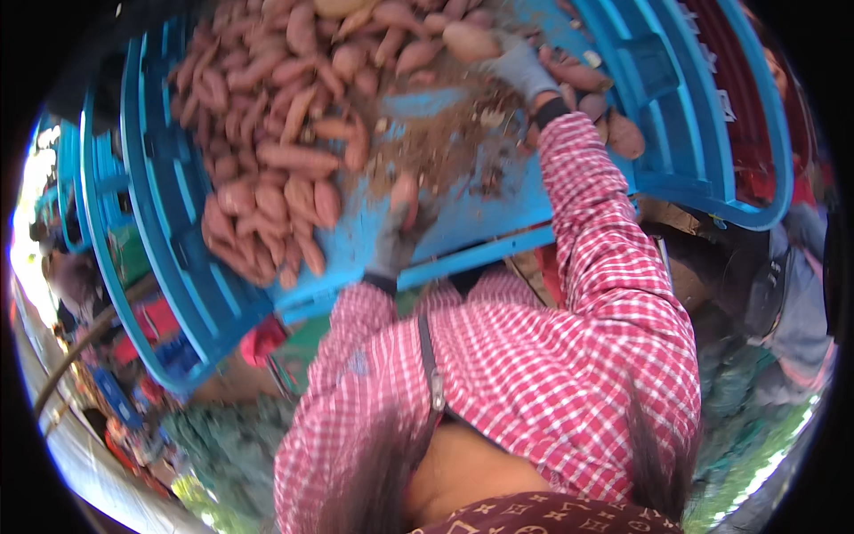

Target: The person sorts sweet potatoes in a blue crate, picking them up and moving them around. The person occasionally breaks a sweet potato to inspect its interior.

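My left hand [393, 240] in a grey glove grips a small sweet potato [404, 190] near the front edge of a blue plastic table [347, 240] with raised side rails. Farther off, my gloved right hand [524, 70] reaches over the table, its fingers on a larger, paler sweet potato [470, 41]; blur partly hides the fingertips. A big heap of sweet potatoes [267, 100] covers the far left of the table. Beside my right wrist lie several more sweet potatoes [624, 133], against the right side.
Loose soil [434, 147] and scraps are spread over the table's middle. Tall blue rails [173, 200] bound the left side and a curved blue rail [754, 210] the right. Dark green netting [227, 447] lies on the ground at left. Another person's clothing [797, 294] shows at far right.
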`<action>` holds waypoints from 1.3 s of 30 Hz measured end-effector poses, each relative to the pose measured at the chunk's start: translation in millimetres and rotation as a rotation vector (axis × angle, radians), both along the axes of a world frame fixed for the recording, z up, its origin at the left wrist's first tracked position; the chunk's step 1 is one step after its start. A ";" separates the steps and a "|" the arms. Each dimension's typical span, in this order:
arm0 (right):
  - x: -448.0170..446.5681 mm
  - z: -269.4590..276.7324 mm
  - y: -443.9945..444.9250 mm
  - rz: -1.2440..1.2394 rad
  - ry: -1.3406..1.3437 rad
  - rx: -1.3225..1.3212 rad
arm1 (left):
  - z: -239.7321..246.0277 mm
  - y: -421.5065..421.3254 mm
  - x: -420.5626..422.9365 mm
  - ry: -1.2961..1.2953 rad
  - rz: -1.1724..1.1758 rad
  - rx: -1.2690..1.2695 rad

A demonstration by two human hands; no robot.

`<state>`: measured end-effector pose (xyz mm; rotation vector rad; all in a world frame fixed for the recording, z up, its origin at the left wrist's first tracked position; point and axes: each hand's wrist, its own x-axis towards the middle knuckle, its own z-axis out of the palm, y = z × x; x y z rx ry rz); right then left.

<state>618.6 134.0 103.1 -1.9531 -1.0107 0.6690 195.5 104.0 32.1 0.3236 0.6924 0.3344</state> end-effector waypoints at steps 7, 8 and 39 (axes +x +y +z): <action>-87.1 -67.6 -67.5 0.150 0.955 0.436 | 30.8 4.4 35.4 -0.111 0.046 0.080; -93.7 -96.2 -74.7 0.207 0.547 0.457 | 49.1 -5.1 42.3 -0.055 0.100 0.060; -216.4 -66.0 -105.6 0.339 0.457 0.078 | 4.2 -61.1 60.7 0.095 0.216 0.303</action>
